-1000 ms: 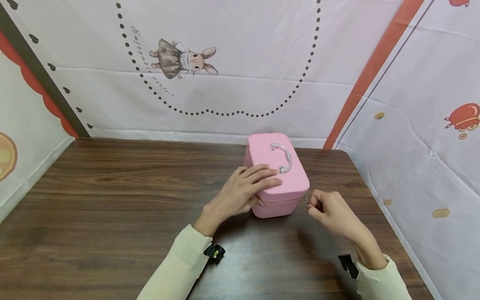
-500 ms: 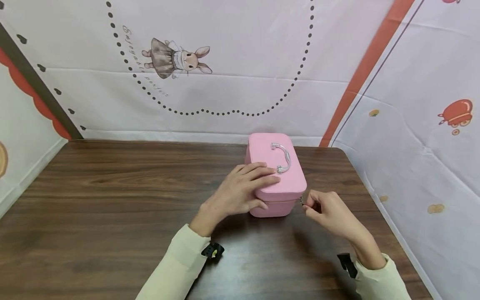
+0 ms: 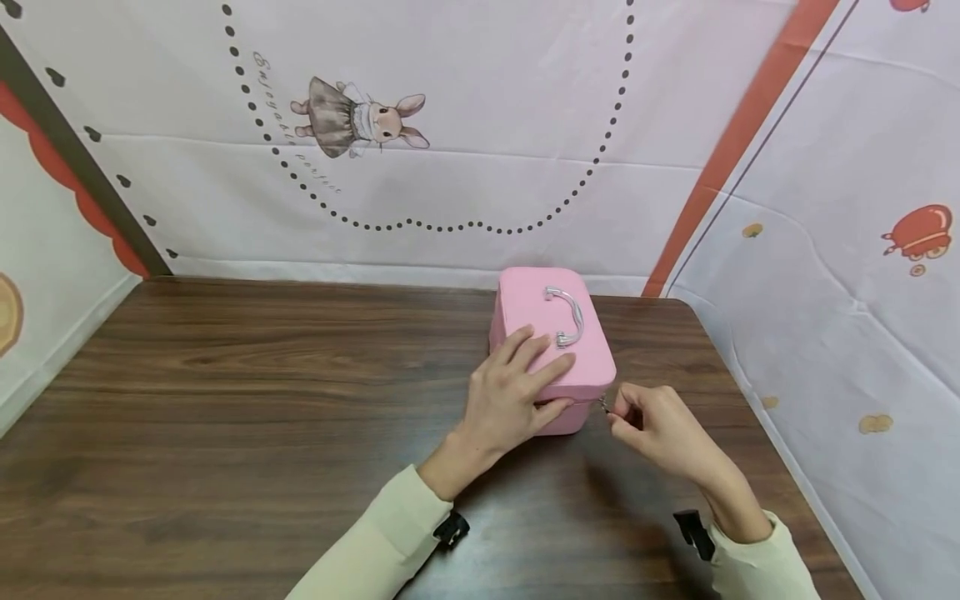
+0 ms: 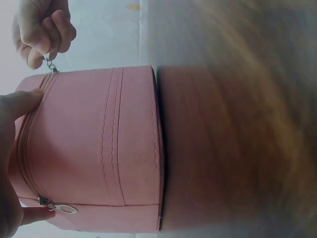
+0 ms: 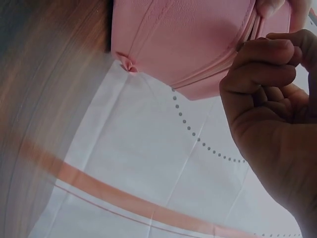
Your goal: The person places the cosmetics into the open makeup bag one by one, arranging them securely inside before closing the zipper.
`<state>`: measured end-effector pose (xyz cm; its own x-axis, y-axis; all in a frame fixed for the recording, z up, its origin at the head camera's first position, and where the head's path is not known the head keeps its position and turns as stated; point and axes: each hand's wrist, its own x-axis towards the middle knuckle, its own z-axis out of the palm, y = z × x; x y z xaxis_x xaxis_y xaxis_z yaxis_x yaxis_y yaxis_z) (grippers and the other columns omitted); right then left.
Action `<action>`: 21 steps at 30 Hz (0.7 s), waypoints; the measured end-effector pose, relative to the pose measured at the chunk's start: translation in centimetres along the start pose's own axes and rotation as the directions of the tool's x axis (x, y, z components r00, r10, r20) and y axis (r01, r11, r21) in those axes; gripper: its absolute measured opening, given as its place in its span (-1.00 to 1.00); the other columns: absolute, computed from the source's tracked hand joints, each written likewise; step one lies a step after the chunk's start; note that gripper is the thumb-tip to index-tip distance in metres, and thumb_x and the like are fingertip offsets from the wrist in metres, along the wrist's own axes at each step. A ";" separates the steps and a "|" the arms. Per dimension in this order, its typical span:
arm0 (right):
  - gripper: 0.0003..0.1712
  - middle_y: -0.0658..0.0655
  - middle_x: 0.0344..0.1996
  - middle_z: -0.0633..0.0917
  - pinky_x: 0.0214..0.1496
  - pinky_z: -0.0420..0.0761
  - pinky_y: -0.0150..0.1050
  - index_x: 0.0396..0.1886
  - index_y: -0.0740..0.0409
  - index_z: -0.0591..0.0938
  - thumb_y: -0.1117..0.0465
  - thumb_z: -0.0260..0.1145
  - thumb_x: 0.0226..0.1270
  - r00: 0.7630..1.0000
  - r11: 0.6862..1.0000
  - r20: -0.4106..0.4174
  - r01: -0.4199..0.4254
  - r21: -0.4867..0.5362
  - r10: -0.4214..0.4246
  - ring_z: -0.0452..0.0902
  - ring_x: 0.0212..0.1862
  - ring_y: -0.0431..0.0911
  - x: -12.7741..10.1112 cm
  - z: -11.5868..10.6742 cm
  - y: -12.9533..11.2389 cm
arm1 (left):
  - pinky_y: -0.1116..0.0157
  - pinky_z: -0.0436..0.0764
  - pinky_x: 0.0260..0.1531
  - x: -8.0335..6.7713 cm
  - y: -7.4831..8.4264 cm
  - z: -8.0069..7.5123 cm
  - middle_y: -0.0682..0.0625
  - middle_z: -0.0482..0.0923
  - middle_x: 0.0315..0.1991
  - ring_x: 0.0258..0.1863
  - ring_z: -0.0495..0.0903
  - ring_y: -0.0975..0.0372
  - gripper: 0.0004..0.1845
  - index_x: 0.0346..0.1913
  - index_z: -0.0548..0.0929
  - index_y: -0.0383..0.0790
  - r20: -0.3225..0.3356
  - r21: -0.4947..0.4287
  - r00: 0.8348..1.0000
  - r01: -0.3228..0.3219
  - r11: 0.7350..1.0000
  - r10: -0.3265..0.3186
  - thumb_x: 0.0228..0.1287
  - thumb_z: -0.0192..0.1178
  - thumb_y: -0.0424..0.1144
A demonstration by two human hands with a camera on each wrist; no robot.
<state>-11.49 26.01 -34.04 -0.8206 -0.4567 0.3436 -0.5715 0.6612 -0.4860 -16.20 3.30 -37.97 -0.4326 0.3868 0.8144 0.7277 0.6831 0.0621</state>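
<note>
Head view shows the right hand (image 3: 660, 425) nearest, fingers curled, pinching the zipper pull (image 3: 604, 405) at the near right corner of the pink case (image 3: 551, 350). Just left, the left hand (image 3: 517, 392) lies with straight fingers on its lid. The case stands on the wooden table (image 3: 225, 400), far right, silver handle (image 3: 566, 315) on top.

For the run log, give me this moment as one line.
left hand steadies pink case lid | right hand pinches zipper pull | table

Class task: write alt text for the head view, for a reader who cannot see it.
A person's left hand rests on a closed pink case on a wooden table, while the right hand pinches its zipper pull. A rabbit-print backdrop hangs behind.
</note>
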 end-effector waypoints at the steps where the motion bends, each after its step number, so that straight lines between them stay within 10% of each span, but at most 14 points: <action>1: -0.62 -0.27 -0.74 0.35 -0.72 0.26 -0.44 -0.63 -0.08 0.42 0.49 0.30 0.01 1.000 1.000 -0.001 0.001 0.007 -0.001 0.21 -0.69 -0.40 0.0 0.0 0.0 | 0.19 0.55 0.00 0.0 0.1 0.0 -0.03 0.53 0.08 0.21 0.39 0.05 -0.45 0.02 0.68 0.13 -0.002 0.003 1.000 0.006 1.000 -0.006 -0.10 0.43 0.18; 13: -0.63 -0.25 -0.71 0.39 -0.69 0.31 -0.40 -0.61 -0.08 0.45 0.48 0.32 0.04 0.999 0.999 -0.003 -0.032 0.019 0.032 0.24 -0.66 -0.39 0.1 0.3 -0.2 | -0.01 0.47 0.00 0.5 0.0 -0.2 -0.03 0.50 0.10 0.23 0.36 0.06 -0.39 0.09 0.63 0.13 0.085 0.019 0.996 -0.008 1.000 0.006 -0.08 0.41 0.24; 21: -0.63 -0.26 -0.71 0.41 -0.68 0.33 -0.40 -0.60 -0.08 0.47 0.49 0.31 0.06 0.998 0.999 0.053 -0.047 0.018 0.046 0.27 -0.67 -0.38 0.0 0.0 -0.2 | -0.16 -0.14 0.32 0.7 -4.8 -2.2 0.08 0.23 0.37 0.44 0.02 0.14 0.00 0.34 0.37 0.22 0.368 -0.234 0.918 -0.065 0.970 0.150 -0.35 0.57 -0.01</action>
<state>-11.34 25.86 -33.99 -0.8452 -0.4568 0.2775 -0.5322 0.6714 -0.5157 -18.80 -1.02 -36.44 -0.4833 0.6856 0.5445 0.8586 0.4926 0.1419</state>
